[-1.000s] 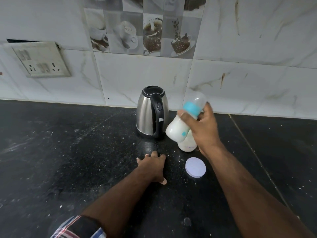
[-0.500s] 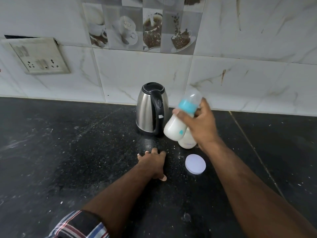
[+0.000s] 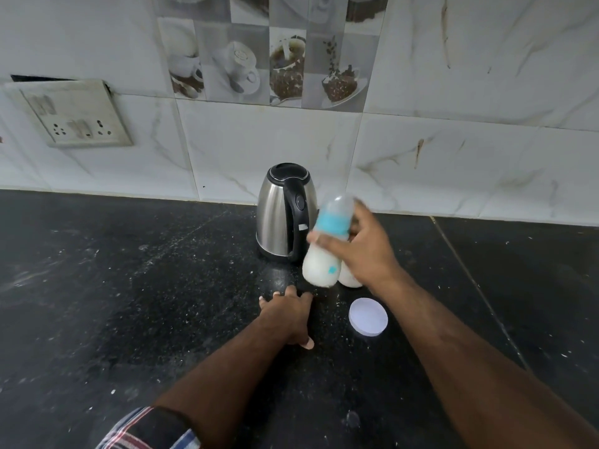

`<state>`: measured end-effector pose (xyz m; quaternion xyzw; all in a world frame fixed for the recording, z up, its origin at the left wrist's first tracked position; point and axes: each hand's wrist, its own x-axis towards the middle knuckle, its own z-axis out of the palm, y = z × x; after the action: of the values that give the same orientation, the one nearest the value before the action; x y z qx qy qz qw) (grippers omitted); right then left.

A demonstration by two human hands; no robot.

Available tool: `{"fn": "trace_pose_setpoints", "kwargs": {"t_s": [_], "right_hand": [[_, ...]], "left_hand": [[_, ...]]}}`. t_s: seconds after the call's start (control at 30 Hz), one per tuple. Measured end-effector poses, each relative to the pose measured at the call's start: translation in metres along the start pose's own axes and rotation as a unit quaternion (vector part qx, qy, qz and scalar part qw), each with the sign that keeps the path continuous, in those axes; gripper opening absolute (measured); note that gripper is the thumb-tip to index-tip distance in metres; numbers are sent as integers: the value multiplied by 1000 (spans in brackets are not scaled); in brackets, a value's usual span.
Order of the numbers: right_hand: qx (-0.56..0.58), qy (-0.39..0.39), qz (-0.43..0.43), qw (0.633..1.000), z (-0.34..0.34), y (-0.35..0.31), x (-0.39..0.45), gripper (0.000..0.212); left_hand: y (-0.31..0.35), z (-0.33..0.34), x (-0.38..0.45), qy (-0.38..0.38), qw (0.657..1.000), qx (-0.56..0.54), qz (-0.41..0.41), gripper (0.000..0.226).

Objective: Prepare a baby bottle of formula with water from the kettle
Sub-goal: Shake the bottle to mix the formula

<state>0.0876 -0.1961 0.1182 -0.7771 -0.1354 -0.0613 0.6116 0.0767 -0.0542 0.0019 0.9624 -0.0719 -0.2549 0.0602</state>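
— Two hands in view, so what is each doing?

— The right hand is wrapped round the bottle, holding it in the air just in front of the kettle. The left hand lies flat on the counter, fingers spread, gripping nothing.

— Which step would you say this is?

— Mixing, I'd judge. The bottle is capped, tilted and blurred, and its lower half is full of opaque white liquid, so water and powder look to be in already.

— And next?

— Probably a check that no lumps remain, then setting it down upright. That calls for a firm grip on the smooth plastic and a level patch of counter, away from the loose lid.

— What are the things made of?

— The bottle is translucent plastic with a turquoise collar and a clear domed cap. The kettle is brushed steel, tapered, with a black plastic handle and lid. A white tub stands behind the bottle, mostly hidden; the flat round lid is pale and matte. The counter is dark speckled stone, dusted with white specks. Behind it, glossy marbled tiles.
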Motion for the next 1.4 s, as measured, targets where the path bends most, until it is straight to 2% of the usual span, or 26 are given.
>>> {"fn": "trace_pose_setpoints", "kwargs": {"t_s": [0.03,0.07,0.1,0.17,0.2,0.33,0.4,0.47,0.53,0.63,0.77,0.93,1.0,1.17,1.23,1.4], "right_hand": [[40,43,3,998,-2,2,5,60],[55,54,7,997,-4,4,8,58],[47,35,10,998,0,2,6,62],[-41,-67,24,997,8,9,-4,81],[-55,-78,33,995,10,12,-7,83],[9,3,58,998,6,9,-1,48],[-20,-26,61,998,8,11,-5,47],[-29,-29,77,996,9,17,-9,49],[-23,-15,81,996,6,15,-7,53],[-42,-9,75,996,4,9,-2,57],[-32,-22,82,996,11,4,1,57],[-5,-48,111,993,8,-3,10,72],[31,-58,110,992,9,-5,10,72],[212,-103,121,964,-1,-25,20,47],[209,-99,127,965,3,-28,21,39],[143,-15,107,984,18,-26,14,28]], "left_hand": [[0,0,0,-2,1000,-3,0,106],[-1,0,0,-3,1000,-4,-1,106],[0,1,-1,-3,1000,-3,-3,107],[1,0,-3,-3,1000,-6,-6,111],[2,-1,-3,-4,1000,-11,-6,111],[0,0,-4,6,1000,-14,3,102],[-3,0,-4,3,1000,-30,8,101],[-9,-2,-4,17,995,-98,17,98],[-14,-9,-6,52,963,-262,46,98],[-9,-22,-18,87,854,-496,129,94],[14,-37,-38,102,781,-579,208,66],[22,-39,-46,48,711,-673,198,55],[22,-45,-47,44,707,-678,195,53],[22,-50,-52,12,712,-674,198,49],[26,-52,-53,28,701,-682,205,46],[35,-56,-46,153,700,-683,142,47]]}}
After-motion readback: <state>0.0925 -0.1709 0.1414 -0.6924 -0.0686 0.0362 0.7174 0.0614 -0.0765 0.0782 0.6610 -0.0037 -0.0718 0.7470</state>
